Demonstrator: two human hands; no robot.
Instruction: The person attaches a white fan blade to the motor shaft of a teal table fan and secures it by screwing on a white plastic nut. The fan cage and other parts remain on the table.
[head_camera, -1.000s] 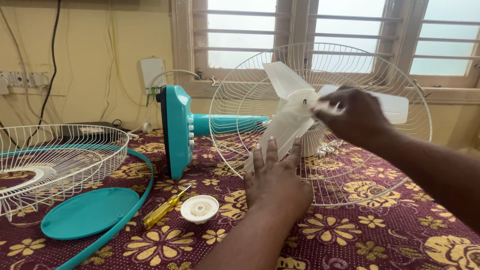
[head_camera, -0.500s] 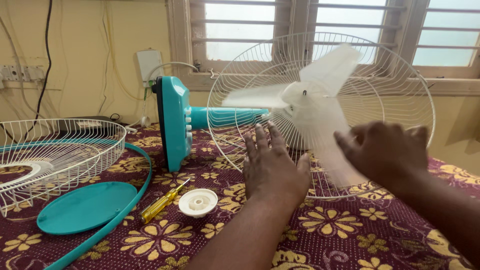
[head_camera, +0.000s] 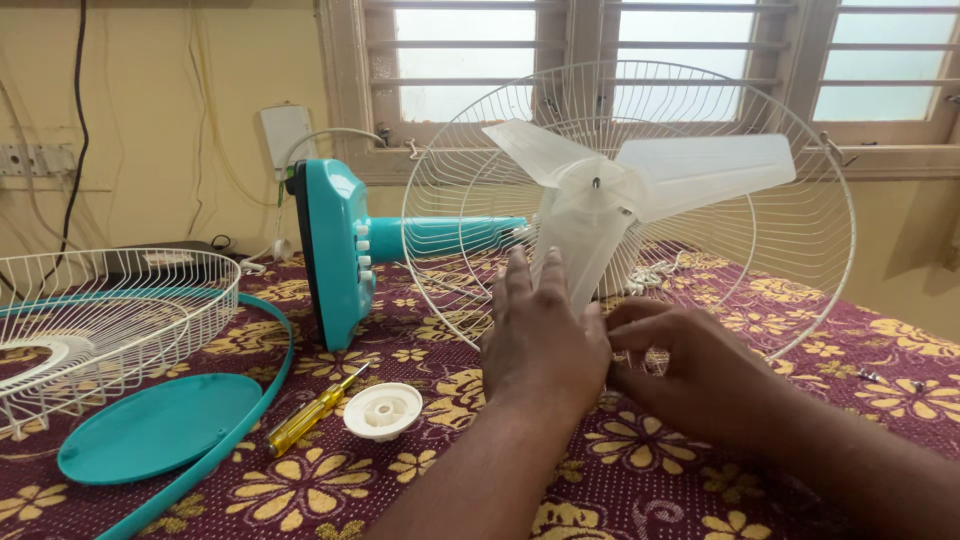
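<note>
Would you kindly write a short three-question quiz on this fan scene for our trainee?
1. True or false: the yellow-handled screwdriver lies on the cloth between the teal disc and the white round cap.
2. What does the left hand touch? A) the translucent fan blade B) the teal fan base C) the loose wire guard
3. How many blades does the translucent fan blade show?

Key: 1 true; 2 A; 3 three. The right hand sits beside the left, at the foot of the rear wire guard.
</note>
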